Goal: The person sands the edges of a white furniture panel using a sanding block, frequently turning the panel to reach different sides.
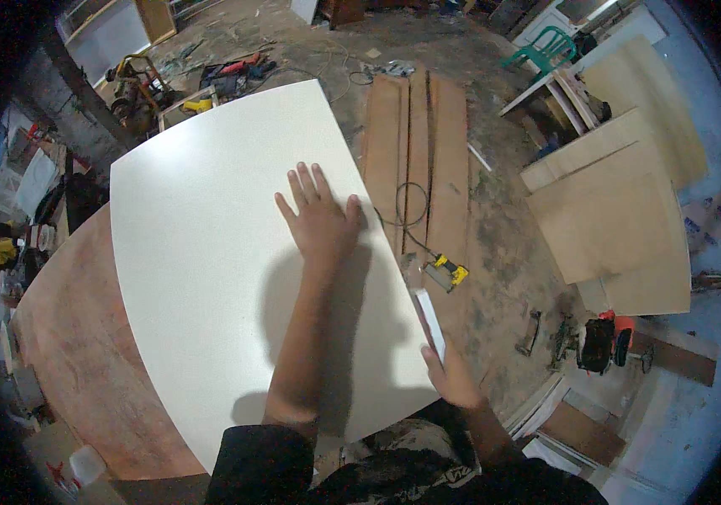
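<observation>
That big smooth white flat panel (201,210), kinda glossy at the far corner, lies over a mottled reddish-brown sheet (100,337), left hand (323,220) spread on top, gripping nothing. Right hand (453,379) is wrapped round a slim white straight-edged strip (430,324) by the panel's right edge, its near end hidden, and I can't tell if they touch

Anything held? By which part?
Right hand: white-faced strip, by its near end. Left hand: nothing gripped; it lies flat on the white panel.
</observation>
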Demonstrator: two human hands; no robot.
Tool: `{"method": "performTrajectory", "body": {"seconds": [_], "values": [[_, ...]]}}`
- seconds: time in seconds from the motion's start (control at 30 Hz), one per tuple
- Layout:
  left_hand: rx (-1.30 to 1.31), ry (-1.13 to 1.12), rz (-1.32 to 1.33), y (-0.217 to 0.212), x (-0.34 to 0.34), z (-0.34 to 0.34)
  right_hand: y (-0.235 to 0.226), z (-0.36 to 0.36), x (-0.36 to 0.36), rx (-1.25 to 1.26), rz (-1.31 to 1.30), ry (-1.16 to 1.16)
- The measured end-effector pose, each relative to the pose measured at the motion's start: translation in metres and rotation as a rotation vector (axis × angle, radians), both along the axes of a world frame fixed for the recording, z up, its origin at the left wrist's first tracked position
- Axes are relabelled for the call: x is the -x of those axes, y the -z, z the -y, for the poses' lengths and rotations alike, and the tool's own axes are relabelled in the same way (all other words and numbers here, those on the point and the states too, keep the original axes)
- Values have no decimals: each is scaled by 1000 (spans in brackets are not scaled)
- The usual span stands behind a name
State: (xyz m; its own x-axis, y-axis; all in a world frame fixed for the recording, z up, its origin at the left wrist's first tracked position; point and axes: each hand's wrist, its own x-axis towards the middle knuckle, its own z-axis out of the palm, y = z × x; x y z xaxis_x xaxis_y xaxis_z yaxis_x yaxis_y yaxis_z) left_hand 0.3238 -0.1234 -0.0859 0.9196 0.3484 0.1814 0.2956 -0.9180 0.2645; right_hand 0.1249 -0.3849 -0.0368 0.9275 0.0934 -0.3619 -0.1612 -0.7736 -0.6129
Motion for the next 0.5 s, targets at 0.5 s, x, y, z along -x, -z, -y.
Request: {"method": "performTrajectory", "body": {"seconds": [0.5], "values": [[-28,7,20,6,-2,3,29,-64,-112,31,410,-109]]}}
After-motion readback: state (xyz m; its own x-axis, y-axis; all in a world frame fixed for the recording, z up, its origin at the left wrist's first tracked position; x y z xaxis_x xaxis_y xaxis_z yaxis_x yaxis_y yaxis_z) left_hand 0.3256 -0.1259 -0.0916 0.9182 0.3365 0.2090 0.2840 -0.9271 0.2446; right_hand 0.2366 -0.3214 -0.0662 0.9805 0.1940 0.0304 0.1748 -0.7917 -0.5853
